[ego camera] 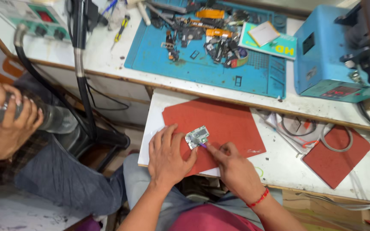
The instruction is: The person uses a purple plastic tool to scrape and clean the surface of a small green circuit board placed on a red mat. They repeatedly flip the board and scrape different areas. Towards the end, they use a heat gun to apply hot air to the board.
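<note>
A small circuit board point(197, 137) lies on a red mat point(223, 124) over a white board. My left hand point(166, 155) rests flat on the mat, its fingertips touching the circuit board's left edge. My right hand point(232, 164) pinches a thin tool with a purple tip point(203, 146) that touches the circuit board's lower edge. A red thread band is on my right wrist.
A blue work mat point(202, 64) with several phone parts and tools lies on the bench behind. A blue machine point(335, 55) stands at right, a second red mat point(337, 156) with a cable ring below it. Another person's hands point(3, 119) hold a bottle at left.
</note>
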